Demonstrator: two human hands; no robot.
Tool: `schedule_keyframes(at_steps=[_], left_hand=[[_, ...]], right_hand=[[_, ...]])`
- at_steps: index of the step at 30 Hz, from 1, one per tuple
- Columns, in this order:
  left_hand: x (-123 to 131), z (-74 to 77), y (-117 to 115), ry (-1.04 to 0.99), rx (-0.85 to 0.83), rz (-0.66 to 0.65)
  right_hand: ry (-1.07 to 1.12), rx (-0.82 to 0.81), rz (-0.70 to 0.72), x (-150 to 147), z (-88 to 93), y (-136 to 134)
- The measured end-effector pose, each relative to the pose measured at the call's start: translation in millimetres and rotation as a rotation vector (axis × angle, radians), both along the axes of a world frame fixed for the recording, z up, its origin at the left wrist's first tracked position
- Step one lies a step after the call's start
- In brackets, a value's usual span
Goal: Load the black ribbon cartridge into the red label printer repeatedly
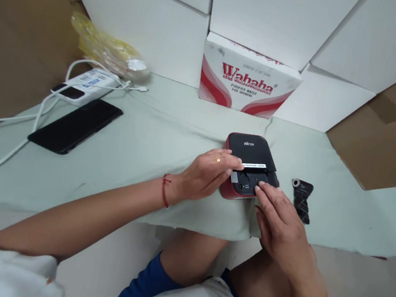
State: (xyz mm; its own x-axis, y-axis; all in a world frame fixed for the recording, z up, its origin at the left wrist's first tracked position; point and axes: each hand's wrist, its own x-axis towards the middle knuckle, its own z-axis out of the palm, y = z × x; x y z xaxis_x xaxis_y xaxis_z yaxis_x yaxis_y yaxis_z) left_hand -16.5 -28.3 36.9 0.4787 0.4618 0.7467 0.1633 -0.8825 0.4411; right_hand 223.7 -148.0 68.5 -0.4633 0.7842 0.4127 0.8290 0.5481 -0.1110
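Observation:
A small black and red label printer (251, 152) sits near the front edge of a pale green cloth-covered table (163, 135). A white label strip (253, 166) shows at its slot. My left hand (206, 174), with a ring and a red wrist string, grips the printer's left side, fingers curled over the top by the label. My right hand (276, 214) rests at the printer's front, its fingertips pressing on the button area, fingers held together.
A black phone (75, 125) and a white power bank (83, 85) with white cables lie at the left. A yellow plastic bag (105, 50) sits behind them. A "Wahaha" carton (245, 77) and white boxes (277, 14) stand at the back. A small dark crumpled piece (302, 198) lies right of the printer.

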Motion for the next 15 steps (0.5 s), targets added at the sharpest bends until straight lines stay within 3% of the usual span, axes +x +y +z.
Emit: schedule_keyframes(at_steps=[2, 5, 10, 15], left_hand=[[2, -9.4, -1, 0.016, 0.097, 0.039], [6, -10.4, 3, 0.017, 0.182, 0.062], [3, -4.9, 5, -0.051, 0.109, 0.026], [-13, -10.3, -6, -0.090, 0.233, -0.070]], right_hand=[[-0.001, 0.004, -0.006, 1, -2.7, 0], [0.000, 0.007, -0.023, 1, -4.7, 0], [0.015, 0.026, -0.018, -3, -5.6, 1], [0.043, 0.029, -0.043, -9, -6.4, -2]])
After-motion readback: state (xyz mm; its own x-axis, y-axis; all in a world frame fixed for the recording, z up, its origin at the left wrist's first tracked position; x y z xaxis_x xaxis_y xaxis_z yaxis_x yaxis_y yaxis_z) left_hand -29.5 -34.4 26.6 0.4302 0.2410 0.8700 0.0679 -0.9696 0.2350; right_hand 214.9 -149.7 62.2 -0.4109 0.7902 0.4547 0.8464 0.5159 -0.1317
